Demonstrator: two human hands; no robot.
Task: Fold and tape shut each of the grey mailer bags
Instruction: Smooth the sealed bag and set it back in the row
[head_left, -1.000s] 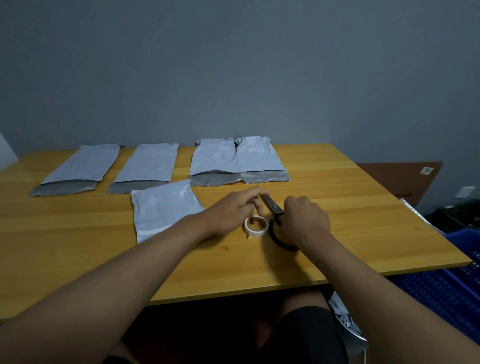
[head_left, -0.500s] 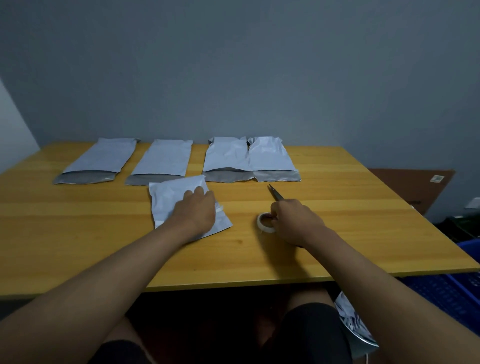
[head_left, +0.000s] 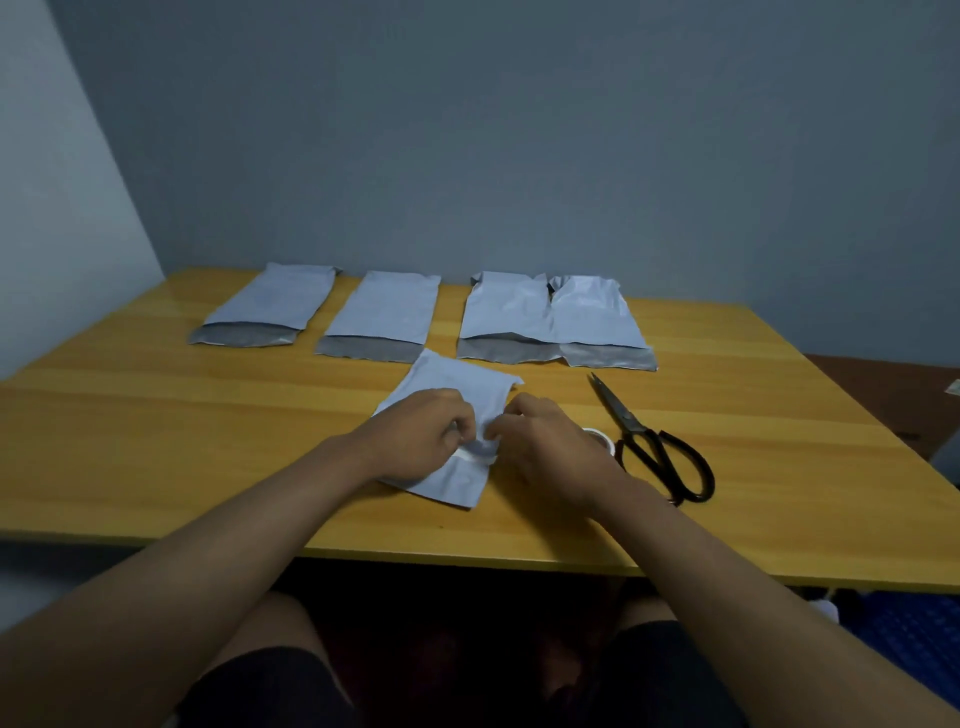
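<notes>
Sitting at a yellow wooden table (head_left: 156, 441) by a grey wall, you pinch the near mailer bag (head_left: 457, 387) with your left hand (head_left: 421, 441) and right hand (head_left: 550, 452); the tape roll (head_left: 602, 440) is half-hidden.

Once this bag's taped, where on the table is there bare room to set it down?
Bare wood lies left of the near bag, in front of the two left mailers, and right of the scissors. Crowded: around both hands, tape roll and back row.
</notes>
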